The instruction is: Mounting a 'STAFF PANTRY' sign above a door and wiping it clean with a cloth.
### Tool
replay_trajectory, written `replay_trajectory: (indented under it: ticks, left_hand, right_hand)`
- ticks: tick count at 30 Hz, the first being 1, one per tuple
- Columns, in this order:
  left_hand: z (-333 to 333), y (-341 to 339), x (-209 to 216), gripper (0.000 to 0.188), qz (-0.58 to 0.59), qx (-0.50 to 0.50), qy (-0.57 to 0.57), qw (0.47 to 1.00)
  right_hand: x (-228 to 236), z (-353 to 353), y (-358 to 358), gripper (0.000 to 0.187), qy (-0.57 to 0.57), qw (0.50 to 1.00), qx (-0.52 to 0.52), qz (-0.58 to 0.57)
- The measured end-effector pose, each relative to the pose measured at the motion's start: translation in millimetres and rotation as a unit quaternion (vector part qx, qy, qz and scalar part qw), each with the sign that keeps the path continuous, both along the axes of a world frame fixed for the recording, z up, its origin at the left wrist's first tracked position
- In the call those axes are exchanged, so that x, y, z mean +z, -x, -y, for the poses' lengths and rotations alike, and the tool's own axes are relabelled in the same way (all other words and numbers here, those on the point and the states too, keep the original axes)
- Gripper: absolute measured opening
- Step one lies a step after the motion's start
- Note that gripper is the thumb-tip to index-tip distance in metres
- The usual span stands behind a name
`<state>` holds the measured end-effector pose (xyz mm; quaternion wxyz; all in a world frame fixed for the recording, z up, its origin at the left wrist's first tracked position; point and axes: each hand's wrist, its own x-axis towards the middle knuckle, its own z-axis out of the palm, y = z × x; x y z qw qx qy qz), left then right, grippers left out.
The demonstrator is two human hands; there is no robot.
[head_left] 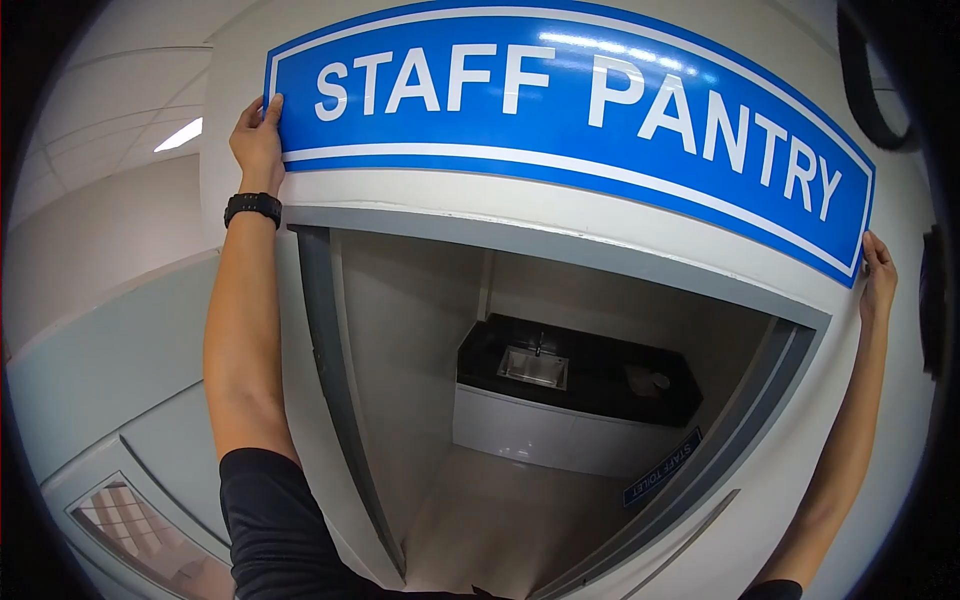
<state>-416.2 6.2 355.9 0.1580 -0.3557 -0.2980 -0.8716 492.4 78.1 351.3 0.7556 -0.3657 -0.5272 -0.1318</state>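
Observation:
A long blue sign with white lettering and a white border line lies against the white wall above a doorway. My left hand grips its left edge, with the thumb on the front face and the other fingers at the edge. At the opposite end, my right hand pinches the lower part of the right edge. Both arms are raised and spread wide, and a black watch is on my left wrist. What lies behind the sign is hidden.
Below the sign is a grey door frame. Through it show a dark countertop, a steel sink and white cabinets. A smaller blue sign is low at the right. A pale panelled surface stands at the left.

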Motion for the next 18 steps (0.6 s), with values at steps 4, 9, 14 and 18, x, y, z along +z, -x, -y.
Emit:
replay_trajectory:
  ticks: [4, 9, 14, 18]
  left_hand:
    - [0.7, -1.7, 0.4, 0.057, -0.002, -0.013, -0.003, 1.000]
    - [0.2, -2.9, 1.0, 0.057, 0.005, 0.001, 0.001, 1.000]
    - [-3.6, 6.0, 2.1, 0.057, -0.004, 0.004, 0.003, 1.000]
    - [-6.0, 5.5, 1.5, 0.057, -0.002, -0.006, -0.007, 1.000]
  right_hand:
    - [-0.3, 0.7, 0.3, 0.058, -0.001, 1.000, 0.018, -0.009]
    - [-0.1, 0.3, 1.4, 0.055, 0.001, 1.000, -0.005, -0.011]
    - [1.1, -0.3, 0.2, 0.053, -0.002, 1.000, 0.005, -0.010]
    - [0.4, -0.9, 0.6, 0.050, -0.005, 1.000, 0.008, -0.018]
